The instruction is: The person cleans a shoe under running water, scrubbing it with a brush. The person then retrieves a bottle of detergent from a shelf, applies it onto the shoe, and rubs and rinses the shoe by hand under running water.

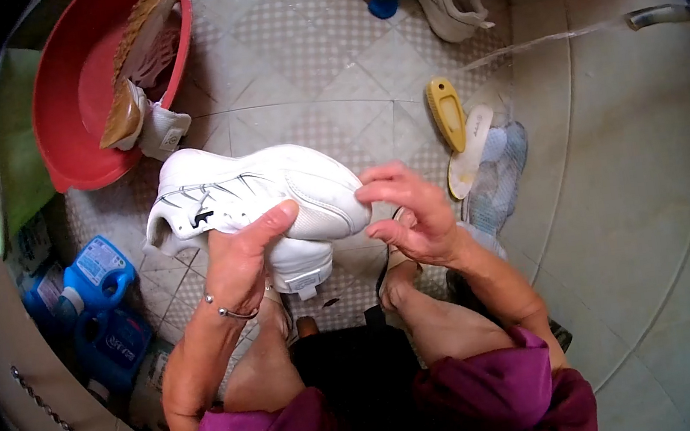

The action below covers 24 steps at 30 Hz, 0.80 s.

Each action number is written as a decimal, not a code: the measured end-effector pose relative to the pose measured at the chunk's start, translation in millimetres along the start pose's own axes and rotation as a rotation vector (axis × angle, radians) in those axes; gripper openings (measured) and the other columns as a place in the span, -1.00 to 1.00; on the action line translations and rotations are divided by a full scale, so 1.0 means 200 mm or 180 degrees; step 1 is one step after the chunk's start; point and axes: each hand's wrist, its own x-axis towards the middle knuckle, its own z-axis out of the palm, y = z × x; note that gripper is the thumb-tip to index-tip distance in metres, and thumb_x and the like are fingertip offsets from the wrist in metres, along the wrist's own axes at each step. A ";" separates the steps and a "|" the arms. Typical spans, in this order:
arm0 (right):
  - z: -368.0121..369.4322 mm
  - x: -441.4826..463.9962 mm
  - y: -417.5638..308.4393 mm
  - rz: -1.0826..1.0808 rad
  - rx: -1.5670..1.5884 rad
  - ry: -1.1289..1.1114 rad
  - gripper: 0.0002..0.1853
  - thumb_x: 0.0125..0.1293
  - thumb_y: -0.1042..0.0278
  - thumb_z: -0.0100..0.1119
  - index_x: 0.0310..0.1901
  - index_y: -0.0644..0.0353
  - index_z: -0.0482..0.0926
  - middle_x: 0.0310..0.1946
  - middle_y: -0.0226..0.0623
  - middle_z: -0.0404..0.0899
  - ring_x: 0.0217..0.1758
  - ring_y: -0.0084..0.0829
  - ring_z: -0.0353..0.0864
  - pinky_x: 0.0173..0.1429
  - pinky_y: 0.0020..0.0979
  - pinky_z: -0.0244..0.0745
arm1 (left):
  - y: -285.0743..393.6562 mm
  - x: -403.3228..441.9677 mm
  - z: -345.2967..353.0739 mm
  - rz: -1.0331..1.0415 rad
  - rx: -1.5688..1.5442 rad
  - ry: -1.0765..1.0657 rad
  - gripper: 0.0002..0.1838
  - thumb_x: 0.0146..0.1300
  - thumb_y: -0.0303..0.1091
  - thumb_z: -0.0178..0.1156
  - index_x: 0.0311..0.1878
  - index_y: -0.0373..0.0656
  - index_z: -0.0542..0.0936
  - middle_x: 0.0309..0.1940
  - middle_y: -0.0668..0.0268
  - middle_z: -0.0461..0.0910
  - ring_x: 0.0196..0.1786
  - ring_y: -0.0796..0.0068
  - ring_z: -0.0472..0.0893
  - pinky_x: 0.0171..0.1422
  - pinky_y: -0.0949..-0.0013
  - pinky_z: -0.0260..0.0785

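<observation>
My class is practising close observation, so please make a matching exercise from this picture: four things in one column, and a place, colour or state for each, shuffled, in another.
Column 1
1. Left hand
2. Basin
3. Brush
4. Hose

Column 2
A. Yellow, lying beside an insole
B. With water streaming from its end
C. Holding a white shoe
D. Red

Right pairs: 1-C, 2-D, 3-A, 4-B

There are two hands (240, 261), one red basin (56, 104), one yellow brush (446, 115) and at least three shoes (306, 181).
</observation>
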 end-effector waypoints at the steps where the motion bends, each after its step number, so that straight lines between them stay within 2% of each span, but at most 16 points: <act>1: 0.01 0.00 0.01 0.0029 0.0196 0.0304 -0.60 0.05 0.32 0.28 -0.05 0.20 0.49 -0.17 -0.14 0.44 -0.27 -0.27 0.52 -0.22 -0.40 0.49 | 0.00 0.00 0.00 0.0023 -0.0059 0.0063 -0.54 0.02 -0.51 0.26 0.03 -0.29 0.41 -0.11 0.26 0.51 -0.07 0.42 0.51 0.08 0.37 0.33; 2: 0.02 0.01 0.01 0.0056 0.0394 0.0606 -0.61 0.06 0.34 0.28 -0.05 0.21 0.49 -0.15 -0.15 0.44 -0.25 -0.29 0.52 -0.20 -0.40 0.48 | -0.01 0.01 0.00 0.0024 -0.0057 0.0061 -0.54 0.02 -0.51 0.26 0.03 -0.29 0.41 -0.11 0.26 0.51 -0.07 0.42 0.51 0.08 0.37 0.33; 4: 0.04 0.02 0.02 0.0043 0.0335 0.0717 -0.64 0.08 0.37 0.27 -0.06 0.23 0.49 -0.16 -0.16 0.44 -0.20 -0.33 0.50 -0.19 -0.42 0.48 | -0.03 0.00 0.00 0.0297 0.0317 0.0262 -0.60 0.08 -0.52 0.21 0.02 -0.34 0.41 -0.12 0.25 0.50 -0.10 0.48 0.50 0.04 0.44 0.36; 7: 0.05 0.03 0.00 -0.0089 0.0069 0.0586 -0.62 0.06 0.35 0.27 -0.05 0.21 0.50 -0.18 -0.15 0.41 -0.20 -0.33 0.49 -0.22 -0.42 0.47 | -0.02 -0.01 0.02 0.0298 0.0361 0.0216 -0.61 0.09 -0.51 0.21 0.02 -0.35 0.42 -0.09 0.24 0.49 -0.08 0.46 0.50 0.04 0.44 0.35; 9: 0.05 0.05 -0.01 -0.0539 -0.0948 0.0282 -0.60 0.04 0.35 0.26 -0.04 0.19 0.50 -0.19 -0.13 0.38 -0.24 -0.32 0.47 -0.23 -0.43 0.46 | -0.02 -0.02 0.01 0.0259 0.0376 0.0214 -0.60 0.09 -0.51 0.21 0.02 -0.35 0.42 -0.08 0.24 0.49 -0.08 0.46 0.50 0.05 0.43 0.34; 13: 0.00 0.08 -0.02 -0.0254 -0.0607 -0.0162 -0.57 0.02 0.34 0.27 -0.01 0.16 0.50 -0.23 -0.13 0.38 -0.28 -0.31 0.46 -0.23 -0.43 0.47 | -0.04 -0.02 0.01 0.0185 0.0305 0.0001 -0.58 0.08 -0.51 0.21 0.04 -0.34 0.40 -0.08 0.23 0.49 -0.05 0.44 0.49 0.08 0.42 0.33; 15: -0.01 0.09 -0.02 -0.0426 -0.0558 -0.0300 -0.63 0.00 0.40 0.32 -0.10 0.25 0.56 -0.28 -0.16 0.41 -0.30 -0.35 0.47 -0.29 -0.44 0.48 | -0.04 -0.02 0.01 0.0142 0.0294 -0.0038 -0.57 0.07 -0.51 0.22 0.04 -0.34 0.40 -0.08 0.23 0.49 -0.04 0.44 0.48 0.09 0.42 0.33; 16: -0.01 0.07 -0.01 -0.0422 -0.0556 -0.0299 -0.63 0.00 0.40 0.32 -0.10 0.25 0.56 -0.28 -0.16 0.41 -0.30 -0.35 0.47 -0.29 -0.44 0.48 | -0.04 -0.02 0.01 0.0047 0.0277 -0.0054 -0.56 0.07 -0.51 0.22 0.05 -0.34 0.39 -0.08 0.23 0.49 -0.03 0.43 0.48 0.09 0.42 0.32; 18: 0.01 0.02 0.01 -0.0905 -0.0735 0.0154 -0.65 -0.04 0.39 0.37 -0.17 0.27 0.57 -0.33 -0.16 0.43 -0.38 -0.36 0.50 -0.36 -0.46 0.49 | -0.05 -0.03 0.01 -0.0048 0.0259 -0.0066 -0.55 0.07 -0.52 0.22 0.06 -0.34 0.38 -0.07 0.22 0.48 -0.03 0.42 0.48 0.10 0.42 0.32; 19: 0.02 0.01 0.03 -0.1128 -0.0894 0.0310 -0.66 -0.04 0.31 0.35 -0.25 0.27 0.50 -0.36 -0.20 0.42 -0.44 -0.35 0.51 -0.42 -0.46 0.49 | -0.05 -0.03 0.02 0.0017 0.0232 -0.0099 -0.54 0.07 -0.52 0.22 0.07 -0.34 0.37 -0.06 0.21 0.48 -0.02 0.42 0.48 0.10 0.41 0.32; 24: 0.04 0.01 0.02 -0.0917 -0.0885 0.0259 -0.65 -0.02 0.36 0.34 -0.16 0.23 0.55 -0.33 -0.19 0.41 -0.39 -0.37 0.49 -0.37 -0.45 0.49 | -0.04 -0.04 0.03 -0.0094 0.0221 -0.0072 -0.54 0.07 -0.54 0.20 0.08 -0.35 0.36 -0.04 0.20 0.46 -0.01 0.41 0.47 0.11 0.39 0.32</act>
